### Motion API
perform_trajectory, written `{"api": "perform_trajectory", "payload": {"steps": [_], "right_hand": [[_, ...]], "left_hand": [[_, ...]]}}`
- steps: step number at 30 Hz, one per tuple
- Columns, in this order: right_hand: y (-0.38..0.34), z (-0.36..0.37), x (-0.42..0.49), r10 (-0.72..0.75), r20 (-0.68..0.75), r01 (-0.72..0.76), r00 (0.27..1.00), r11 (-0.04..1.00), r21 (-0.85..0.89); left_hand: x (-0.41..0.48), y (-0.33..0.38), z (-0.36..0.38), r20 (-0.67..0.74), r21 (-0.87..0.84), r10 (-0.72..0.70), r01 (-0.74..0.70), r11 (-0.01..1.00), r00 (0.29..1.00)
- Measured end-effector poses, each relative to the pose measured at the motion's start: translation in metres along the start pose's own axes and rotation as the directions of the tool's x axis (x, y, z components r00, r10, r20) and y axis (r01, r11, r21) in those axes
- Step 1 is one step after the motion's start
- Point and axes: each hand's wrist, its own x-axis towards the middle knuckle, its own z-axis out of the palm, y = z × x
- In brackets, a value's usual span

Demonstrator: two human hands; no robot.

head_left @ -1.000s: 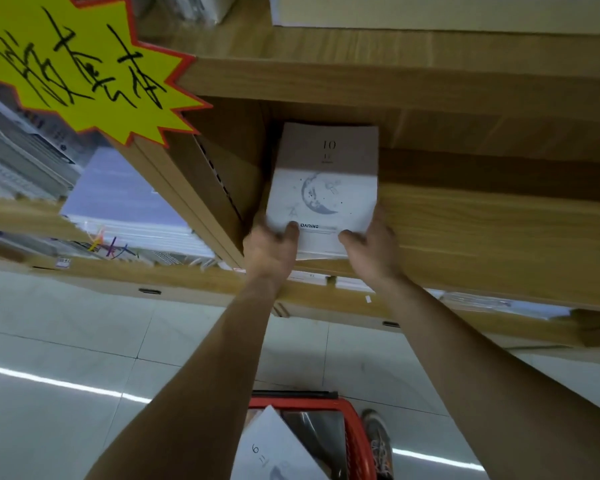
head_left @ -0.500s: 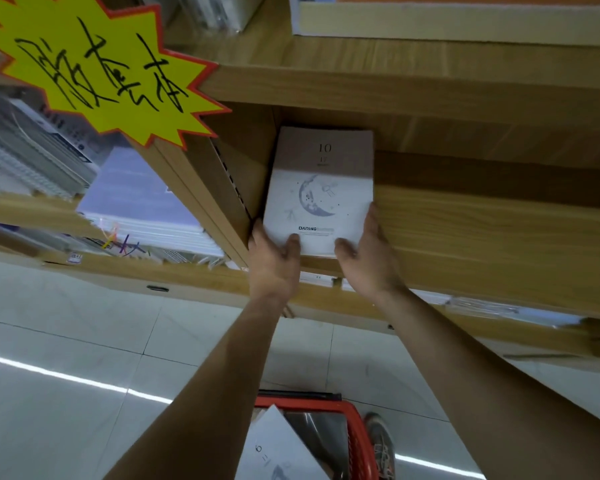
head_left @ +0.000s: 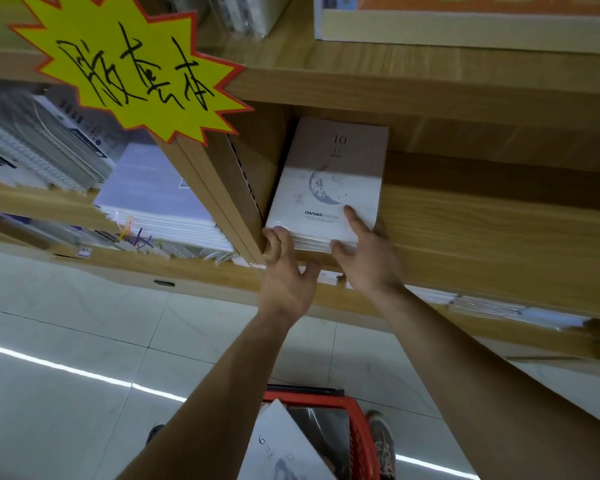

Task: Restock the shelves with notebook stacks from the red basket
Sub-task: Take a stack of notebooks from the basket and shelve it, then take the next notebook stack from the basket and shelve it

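Left hand (head_left: 284,282) and right hand (head_left: 368,261), grips spread, press a pale moon-printed notebook stack (head_left: 329,174) flush against the wooden shelf divider (head_left: 243,188).

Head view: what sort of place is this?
Probably a stationery shop aisle: wooden shelves holding notebook stacks, a yellow handwritten starburst sign, and a red basket on the tiled floor.

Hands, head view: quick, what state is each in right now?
Left hand: open, touching the notebook stack at its near left corner.
Right hand: open, resting on the near right corner of its cover.
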Motion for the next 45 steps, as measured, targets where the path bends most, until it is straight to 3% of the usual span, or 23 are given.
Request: {"api": "perform_trajectory", "payload": {"steps": [5, 15, 18, 23, 28, 32, 36, 45], "right_hand": [[0.010, 0.001, -0.010, -0.023, 0.073, 0.022, 0.997, 0.999, 0.026], [0.017, 0.003, -0.014, -0.081, 0.166, 0.073, 0.983, 0.996, 0.056], [0.018, 0.001, -0.022, -0.100, 0.143, 0.092, 0.985, 0.994, 0.062], [0.021, 0.000, -0.079, -0.141, 0.130, 0.156, 0.981, 0.981, -0.117], [0.024, 0.034, -0.161, -0.052, 0.252, 0.116, 0.966, 0.962, -0.248], [0.028, 0.090, -0.220, 0.037, 0.344, 0.065, 0.938, 0.958, -0.281], [0.045, 0.148, -0.265, 0.139, 0.425, -0.002, 0.895, 0.952, -0.307], [0.126, 0.293, -0.292, 0.202, 0.586, 0.039, 0.785, 0.928, -0.371]], "left_hand": [[-0.013, -0.011, 0.004, -0.005, -0.026, -0.051, 0.051, 0.998, 0.999], [-0.007, -0.019, 0.016, 0.120, 0.045, 0.075, -0.081, 0.996, 0.990], [-0.010, -0.016, 0.013, 0.157, 0.017, 0.060, -0.063, 0.998, 0.986], [-0.040, -0.034, -0.034, 0.097, 0.088, 0.095, -0.104, 0.991, 0.991], [-0.117, -0.110, -0.064, 0.196, 0.383, -0.052, -0.028, 0.924, 0.979], [-0.177, -0.188, -0.065, 0.291, 0.485, -0.177, 0.015, 0.875, 0.940], [-0.228, -0.254, -0.045, 0.335, 0.486, -0.272, 0.083, 0.870, 0.902], [-0.328, -0.382, 0.062, 0.308, 0.429, -0.512, 0.363, 0.827, 0.802]]}}
